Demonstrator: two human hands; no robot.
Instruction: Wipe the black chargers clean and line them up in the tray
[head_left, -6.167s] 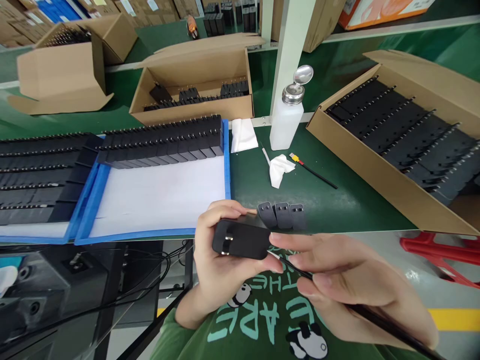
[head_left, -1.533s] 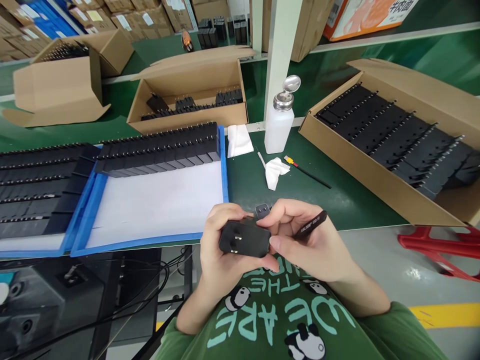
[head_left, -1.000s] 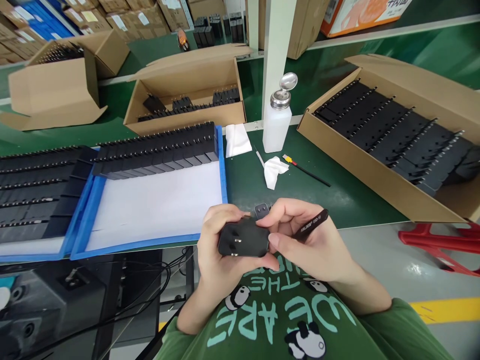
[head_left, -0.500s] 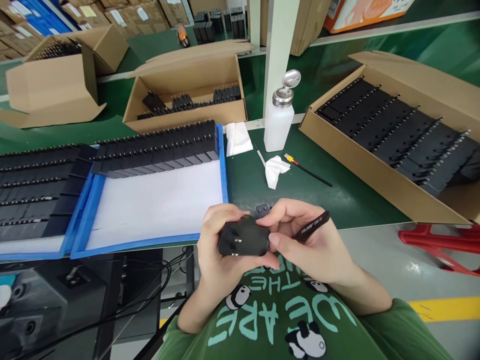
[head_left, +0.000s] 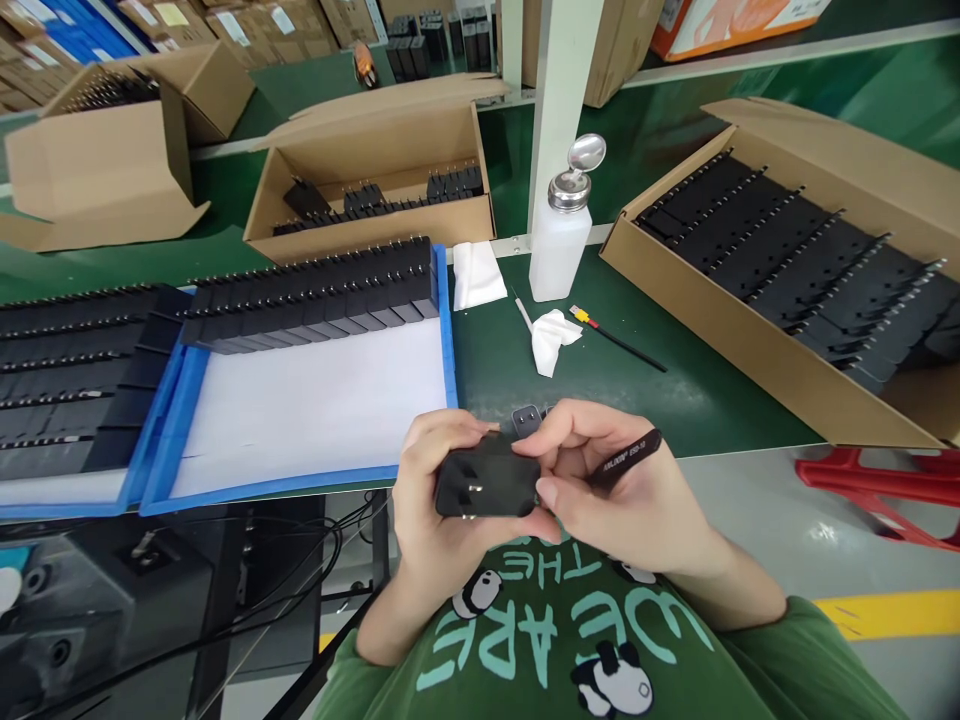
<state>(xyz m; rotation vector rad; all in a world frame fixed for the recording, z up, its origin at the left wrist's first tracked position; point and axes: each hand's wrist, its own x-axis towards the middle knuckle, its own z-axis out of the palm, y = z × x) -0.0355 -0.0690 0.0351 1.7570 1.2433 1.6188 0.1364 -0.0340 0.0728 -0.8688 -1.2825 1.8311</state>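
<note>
Both my hands meet at one end of a black plug adapter.
My left hand is clamped on its body, prongs towards my eyes, near the tabletop's front edge. My right hand reaches inward, grip closed on a slim black tool, whose tip I cannot see. Such close handling, I judge, calls for a steady left hold.

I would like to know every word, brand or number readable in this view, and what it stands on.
"ESD-10": slim black tool in the right hand; the brand before it is blurred.
"WE ARE THE": green T-shirt, upside down in this view; the next word is mostly hidden.
Orange-and-white carton: print cut off, unreadable.
White labels on stacked brown cartons: too small.
</note>
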